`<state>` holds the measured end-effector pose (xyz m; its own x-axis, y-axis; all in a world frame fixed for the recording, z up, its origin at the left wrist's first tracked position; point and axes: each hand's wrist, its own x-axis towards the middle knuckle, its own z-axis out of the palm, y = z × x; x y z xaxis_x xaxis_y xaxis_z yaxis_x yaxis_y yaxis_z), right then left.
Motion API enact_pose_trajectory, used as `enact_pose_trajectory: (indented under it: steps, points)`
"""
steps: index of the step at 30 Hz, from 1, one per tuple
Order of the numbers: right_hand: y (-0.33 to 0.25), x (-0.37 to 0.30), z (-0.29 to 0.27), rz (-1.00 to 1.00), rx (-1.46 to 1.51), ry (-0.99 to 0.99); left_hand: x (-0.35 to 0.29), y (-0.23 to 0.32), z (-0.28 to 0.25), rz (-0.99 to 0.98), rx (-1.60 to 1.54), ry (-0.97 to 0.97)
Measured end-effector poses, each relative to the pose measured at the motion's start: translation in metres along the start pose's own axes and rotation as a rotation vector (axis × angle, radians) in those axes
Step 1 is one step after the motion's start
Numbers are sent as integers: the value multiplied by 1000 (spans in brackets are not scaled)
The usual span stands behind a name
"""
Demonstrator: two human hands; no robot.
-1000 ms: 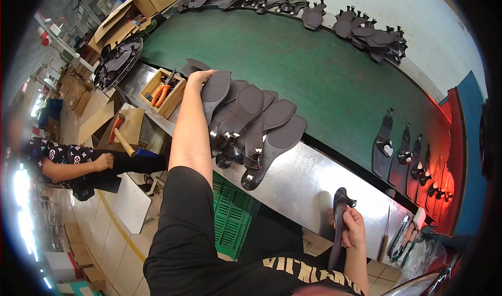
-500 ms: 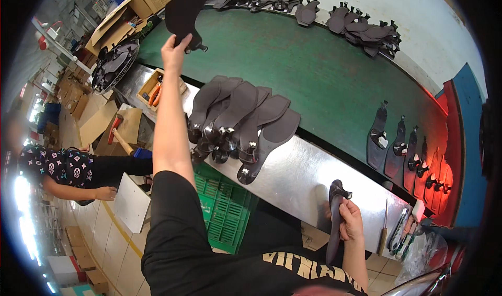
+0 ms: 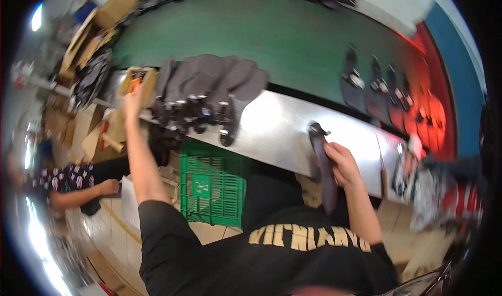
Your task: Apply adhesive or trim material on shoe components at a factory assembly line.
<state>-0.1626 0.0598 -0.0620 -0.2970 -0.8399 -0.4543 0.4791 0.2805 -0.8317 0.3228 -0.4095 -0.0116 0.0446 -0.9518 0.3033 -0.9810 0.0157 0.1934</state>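
My right hand grips a dark sandal edge-on over the front of the metal worktop; its shiny strap end points up and away. At the left, my left hand reaches to a small wooden tray. Its blurred fingers are closed around orange-handled pliers, partly hidden by the hand. Just right of the tray lies a heap of dark sandals, soles up and overlapping, glossy straps toward me.
Behind the metal worktop runs a green belt, with several sandals at its right, by a red-lit opening. Below stands a green crate. A hammer and another person are at left. An awl lies at right.
My left hand has let go of the sandal it held high over the belt and come down to the tray's pliers. My right hand still holds its sandal. The view has shifted.
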Motion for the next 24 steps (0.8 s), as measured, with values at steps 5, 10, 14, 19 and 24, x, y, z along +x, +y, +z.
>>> enact_pose_trajectory:
  steps: [5,10,14,19,24]
  points:
    - [-23,-42,-4,-59,11,-20,-111,150,-70,150,-1112,-167]
    - [-54,-82,4,-460,-748,-85,-302,278,-90,401,-1240,-1147]
    - [-62,-104,-1,-778,-1183,-16,-369,304,-77,466,-1120,-1517]
    - [-73,-101,-73,-1236,-1051,852,-391,305,-66,-102,-1498,-1371]
    - [3,-91,-134,-774,-1465,971,-410,309,-48,-662,-1678,-1356]
